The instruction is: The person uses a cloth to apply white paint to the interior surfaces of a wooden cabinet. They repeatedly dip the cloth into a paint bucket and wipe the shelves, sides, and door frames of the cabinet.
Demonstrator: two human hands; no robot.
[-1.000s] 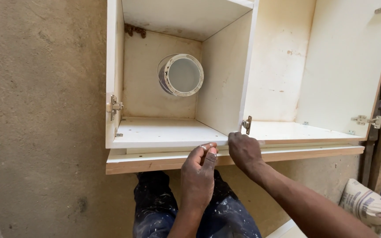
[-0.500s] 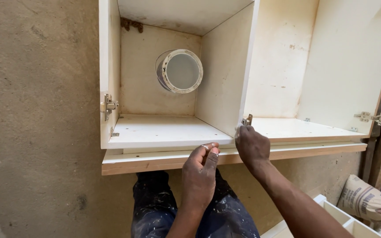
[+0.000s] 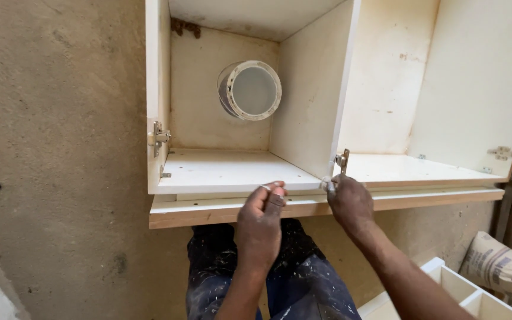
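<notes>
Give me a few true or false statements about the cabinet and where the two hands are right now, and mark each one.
1. Both hands rest at the front edge of the white cabinet. True: the left hand and the right hand are on that edge.
2. A round white container sits in the left compartment. True.
3. The right hand is beside the hinge on the far left wall. False: it is by the hinge plate on the middle divider.
4. The left hand holds a hammer. False: no tool shows in it.
5. The cabinet doors are closed. False: the compartments stand open.
</notes>
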